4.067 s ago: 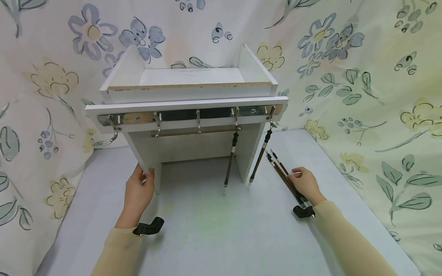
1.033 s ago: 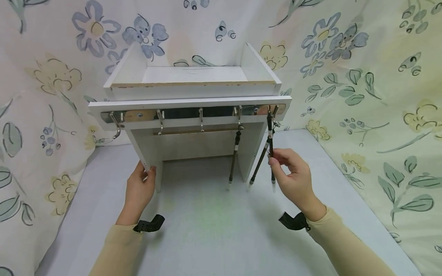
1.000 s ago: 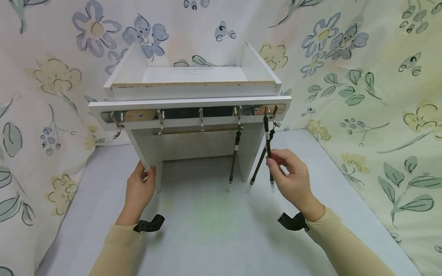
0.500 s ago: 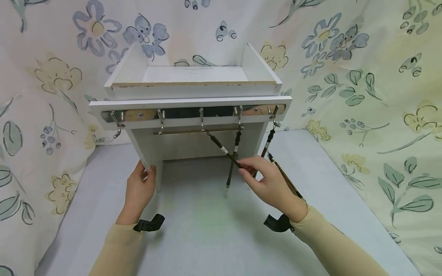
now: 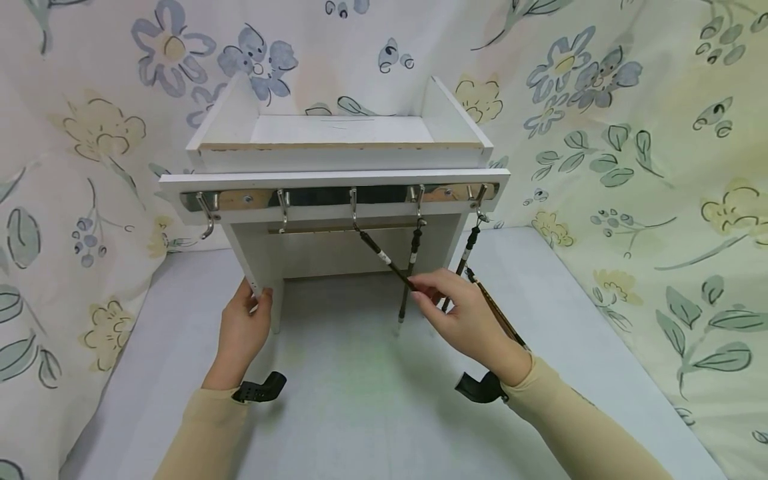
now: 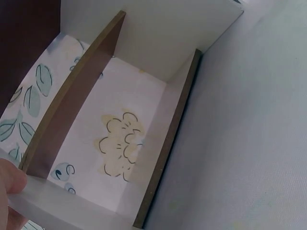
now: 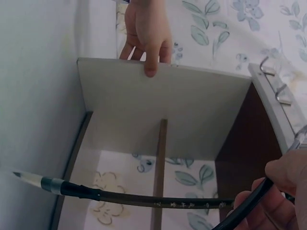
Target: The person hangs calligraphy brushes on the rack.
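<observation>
My right hand point(image 5: 468, 320) pinches the handle of a dark calligraphy brush point(image 5: 384, 257) between thumb and fingers. The brush slants up to the left, its loop end right at the lower tip of the middle hook point(image 5: 354, 208). In the right wrist view its black handle point(image 7: 247, 206) crosses the lower right corner; its bristles are out of sight. My left hand point(image 5: 243, 333) grips the lower left side panel point(image 5: 255, 267) of a white shelf point(image 5: 336, 179), thumb on the inner face in the right wrist view. Another brush point(image 5: 414, 250) hangs from the fourth hook, pale bristles point(image 7: 29, 179) downward.
A further brush point(image 5: 468, 250) hangs from the rightmost hook. Brushes point(image 5: 501, 313) lie on the white table point(image 5: 348, 413) to the right, partly behind my right hand. Two more hooks point(image 5: 207, 215) sit on the left of the rail. Floral cloth point(image 5: 600, 167) covers the walls behind.
My right hand has lifted a brush from the table and carried it left past the hanging brushes. Its loop end now meets the middle hook. The left hand stays on the panel.
</observation>
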A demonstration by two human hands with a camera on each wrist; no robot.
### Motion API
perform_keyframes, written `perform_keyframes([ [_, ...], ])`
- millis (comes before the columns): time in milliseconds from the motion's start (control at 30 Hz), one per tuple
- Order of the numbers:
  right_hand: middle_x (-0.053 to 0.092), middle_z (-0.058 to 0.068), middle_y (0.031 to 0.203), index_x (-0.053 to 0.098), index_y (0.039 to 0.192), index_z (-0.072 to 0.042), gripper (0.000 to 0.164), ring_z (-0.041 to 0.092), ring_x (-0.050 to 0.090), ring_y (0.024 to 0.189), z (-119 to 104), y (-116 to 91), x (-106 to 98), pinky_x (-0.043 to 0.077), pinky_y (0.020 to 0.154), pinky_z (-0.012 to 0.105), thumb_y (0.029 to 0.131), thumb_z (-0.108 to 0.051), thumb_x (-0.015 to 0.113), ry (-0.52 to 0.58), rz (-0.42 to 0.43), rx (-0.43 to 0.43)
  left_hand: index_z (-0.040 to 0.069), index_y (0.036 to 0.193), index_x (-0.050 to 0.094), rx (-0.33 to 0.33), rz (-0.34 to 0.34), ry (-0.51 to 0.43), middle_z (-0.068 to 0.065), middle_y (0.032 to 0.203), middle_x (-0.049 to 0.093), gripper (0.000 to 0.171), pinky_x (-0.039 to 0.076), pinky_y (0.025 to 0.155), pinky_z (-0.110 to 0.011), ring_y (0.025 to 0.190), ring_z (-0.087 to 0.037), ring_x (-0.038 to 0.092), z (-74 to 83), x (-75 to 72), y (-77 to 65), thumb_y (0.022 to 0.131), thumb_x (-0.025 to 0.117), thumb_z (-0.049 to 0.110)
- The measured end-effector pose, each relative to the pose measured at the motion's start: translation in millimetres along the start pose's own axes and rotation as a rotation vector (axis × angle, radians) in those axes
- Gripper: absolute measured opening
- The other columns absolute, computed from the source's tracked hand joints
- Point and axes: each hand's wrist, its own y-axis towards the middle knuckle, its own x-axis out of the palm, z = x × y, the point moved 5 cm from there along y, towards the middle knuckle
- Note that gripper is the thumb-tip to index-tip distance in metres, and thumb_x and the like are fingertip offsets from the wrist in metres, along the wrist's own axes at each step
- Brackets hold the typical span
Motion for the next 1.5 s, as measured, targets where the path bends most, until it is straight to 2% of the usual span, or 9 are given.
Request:
perform_keyframes([
  [633, 0.063, -0.005, 0.092, 0.068, 0.112, -0.011, 0.022, 0.008, 0.057, 0.079, -4.9, 4.2, -1.8, 0.052, 0.063, 0.026, 0.09, -0.007, 0.068, 0.032, 0.038, 0.006, 0.013, 0.151, 0.034, 0.015, 0.005, 0.0, -0.022, 0.144, 0.043, 0.052, 0.048, 0.09, -0.054, 0.122, -0.045, 0.05, 1.8, -1.5, -1.0, 0.103, 0.045, 0.029],
  [1067, 0.064, -0.004, 0.092, 0.07, 0.11, -0.011, 0.025, 0.01, 0.057, 0.078, -8.3, 5.2, -7.7, 0.05, 0.062, 0.025, 0.087, -0.003, 0.071, 0.043, 0.128, 0.008, 0.013, 0.151, 0.034, 0.018, 0.004, 0.003, -0.022, 0.144, 0.043, 0.052, 0.048, 0.09, -0.055, 0.121, -0.046, 0.05, 0.1, -1.2, 0.4, 0.103, 0.045, 0.029],
  [1500, 0.062, -0.004, 0.091, 0.069, 0.111, -0.01, 0.024, 0.01, 0.056, 0.08, 0.7, 2.7, -5.3, 0.049, 0.062, 0.022, 0.088, -0.005, 0.07, 0.022, 0.129, 0.043, 0.014, 0.151, 0.034, 0.009, 0.001, 0.006, -0.021, 0.145, 0.042, 0.052, 0.048, 0.091, -0.054, 0.121, -0.046, 0.05, -1.3, 0.1, 0.1, 0.103, 0.045, 0.031],
])
